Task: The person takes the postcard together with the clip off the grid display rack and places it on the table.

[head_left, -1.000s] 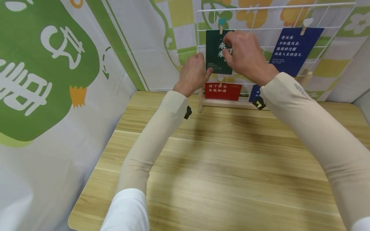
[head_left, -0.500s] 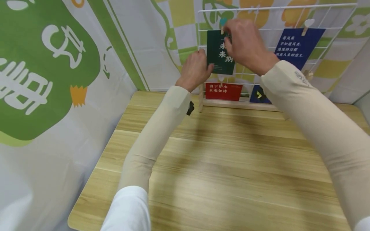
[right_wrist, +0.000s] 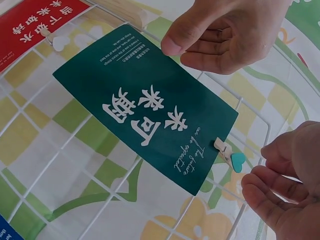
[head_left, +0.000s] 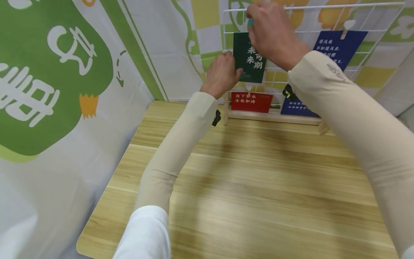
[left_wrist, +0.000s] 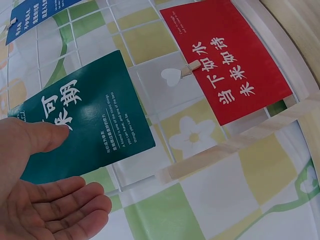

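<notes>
A green card (right_wrist: 145, 107) with white writing hangs on the white wire grid (head_left: 372, 46). A small wooden clip with a teal heart (right_wrist: 238, 162) grips its top edge. My right hand (right_wrist: 287, 187) is beside this clip, thumb and fingers loosely bent and apart, nothing between them. My left hand (head_left: 221, 73) is at the card's left side. Its thumb (left_wrist: 42, 139) overlaps the card in the left wrist view, while its relaxed fingers (left_wrist: 75, 210) lie just past the card's edge. In the head view my right hand hides the card's upper right corner.
Below hangs a red card (head_left: 252, 102) on a clip with a white heart (left_wrist: 171, 76). Blue cards hang at the upper right (head_left: 343, 46) and lower right (head_left: 299, 106). The grid stands in a wooden base (head_left: 275, 117) on a wooden table (head_left: 258, 187), before a patterned cloth.
My right hand has moved up from the middle of the green card to beside the teal heart clip. My left hand has shifted slightly up and right. The card still hangs in place.
</notes>
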The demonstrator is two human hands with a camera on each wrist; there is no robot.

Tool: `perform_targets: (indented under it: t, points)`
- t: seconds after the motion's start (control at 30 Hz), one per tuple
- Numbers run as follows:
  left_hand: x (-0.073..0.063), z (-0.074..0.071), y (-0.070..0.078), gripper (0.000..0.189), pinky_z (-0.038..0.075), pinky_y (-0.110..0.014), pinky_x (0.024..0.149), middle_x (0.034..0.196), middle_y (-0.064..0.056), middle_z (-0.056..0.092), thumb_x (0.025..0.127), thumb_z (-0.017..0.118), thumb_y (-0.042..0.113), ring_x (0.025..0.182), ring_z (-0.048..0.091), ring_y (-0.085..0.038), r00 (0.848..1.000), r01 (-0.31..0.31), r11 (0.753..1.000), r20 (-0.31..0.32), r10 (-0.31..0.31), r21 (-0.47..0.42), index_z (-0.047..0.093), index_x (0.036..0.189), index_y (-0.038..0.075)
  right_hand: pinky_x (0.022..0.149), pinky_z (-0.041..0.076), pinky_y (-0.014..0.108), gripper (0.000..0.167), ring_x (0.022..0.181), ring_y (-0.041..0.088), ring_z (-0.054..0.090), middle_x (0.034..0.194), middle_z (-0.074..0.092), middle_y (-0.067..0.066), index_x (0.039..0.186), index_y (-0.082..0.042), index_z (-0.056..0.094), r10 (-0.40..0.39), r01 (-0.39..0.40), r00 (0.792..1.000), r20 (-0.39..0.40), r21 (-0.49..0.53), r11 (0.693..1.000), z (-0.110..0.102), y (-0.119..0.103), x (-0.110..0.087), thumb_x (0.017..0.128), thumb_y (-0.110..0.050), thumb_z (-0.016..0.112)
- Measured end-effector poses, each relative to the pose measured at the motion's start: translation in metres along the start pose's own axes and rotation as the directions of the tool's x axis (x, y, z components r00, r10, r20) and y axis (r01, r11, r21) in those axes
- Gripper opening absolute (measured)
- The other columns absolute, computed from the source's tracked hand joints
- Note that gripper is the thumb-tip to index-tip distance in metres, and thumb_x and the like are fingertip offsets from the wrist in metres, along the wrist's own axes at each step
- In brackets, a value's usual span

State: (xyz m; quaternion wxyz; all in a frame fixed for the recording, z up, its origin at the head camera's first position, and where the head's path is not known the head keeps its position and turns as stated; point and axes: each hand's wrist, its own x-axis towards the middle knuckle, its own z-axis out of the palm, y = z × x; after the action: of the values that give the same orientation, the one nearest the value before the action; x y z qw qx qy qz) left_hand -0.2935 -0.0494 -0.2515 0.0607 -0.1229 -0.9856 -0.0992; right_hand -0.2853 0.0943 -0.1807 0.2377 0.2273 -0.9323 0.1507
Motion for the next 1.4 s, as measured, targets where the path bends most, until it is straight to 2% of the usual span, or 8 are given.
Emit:
perform_targets:
  t: [0.23,0.7,0.9,1.0,1.23,1.4]
  points:
    - [0.002,-0.001,0.004,0.052,0.053,-0.031,0.092,0.125,-0.013,0.061,0.1,0.054,0.038,0.111,0.063,-0.023,1.0,-0.002,1.0,-0.013,0.002,0.018,0.049,0.133,-0.001,0.094,0.049,0.048,0.039,0.112,0.042,0.054,0.13,0.052,0.025,0.132,0.007,0.052,-0.003,0.003,1.0,0.001,-0.026,1.0,-0.001,0.0,0.003,0.102,-0.01,0.034]
    - [0.002,-0.004,0.008,0.045,0.053,-0.03,0.092,0.121,-0.012,0.061,0.101,0.052,0.036,0.109,0.062,-0.021,1.0,-0.003,1.0,-0.024,0.003,0.005,0.053,0.127,0.0,0.096,0.05,0.048,0.042,0.116,0.042,0.054,0.137,0.048,0.026,0.137,0.008,0.047,0.047,-0.044,0.996,0.074,-0.034,0.998,-0.002,-0.001,0.004,0.102,-0.006,0.028]
    - [0.003,-0.002,0.006,0.043,0.054,-0.028,0.087,0.12,-0.01,0.062,0.101,0.052,0.035,0.105,0.063,-0.019,1.0,0.028,0.999,-0.004,-0.028,-0.024,0.054,0.127,0.0,0.091,0.053,0.047,0.04,0.114,0.044,0.056,0.133,0.051,0.028,0.136,0.01,0.046,0.057,-0.053,0.992,0.11,-0.04,0.998,0.001,-0.006,0.007,0.101,-0.003,0.03]
    - [0.005,-0.002,0.004,0.042,0.054,-0.029,0.088,0.121,-0.011,0.062,0.102,0.05,0.033,0.106,0.063,-0.02,1.0,0.031,0.999,0.006,-0.031,-0.017,0.054,0.127,0.0,0.087,0.054,0.047,0.04,0.109,0.045,0.058,0.131,0.051,0.029,0.134,0.012,0.047,0.055,-0.05,0.993,0.103,-0.05,0.997,0.003,-0.007,0.007,0.101,-0.002,0.028]
    - [0.01,-0.002,0.002,0.038,0.055,-0.028,0.089,0.121,-0.011,0.063,0.104,0.043,0.029,0.109,0.064,-0.02,0.998,0.062,0.998,0.028,-0.061,-0.008,0.053,0.129,0.001,0.092,0.055,0.048,0.039,0.113,0.046,0.06,0.131,0.054,0.031,0.137,0.009,0.045,0.077,-0.071,0.989,0.127,-0.058,0.996,0.005,-0.009,0.007,0.102,-0.001,0.03]
    - [0.012,-0.002,0.001,0.036,0.055,-0.027,0.087,0.119,-0.01,0.064,0.105,0.042,0.027,0.107,0.065,-0.019,0.995,0.091,0.996,0.048,-0.09,-0.021,0.053,0.129,0.003,0.09,0.055,0.049,0.037,0.111,0.046,0.062,0.126,0.057,0.033,0.134,0.01,0.047,0.084,-0.075,0.986,0.141,-0.068,0.995,0.007,-0.009,0.007,0.101,0.003,0.032]
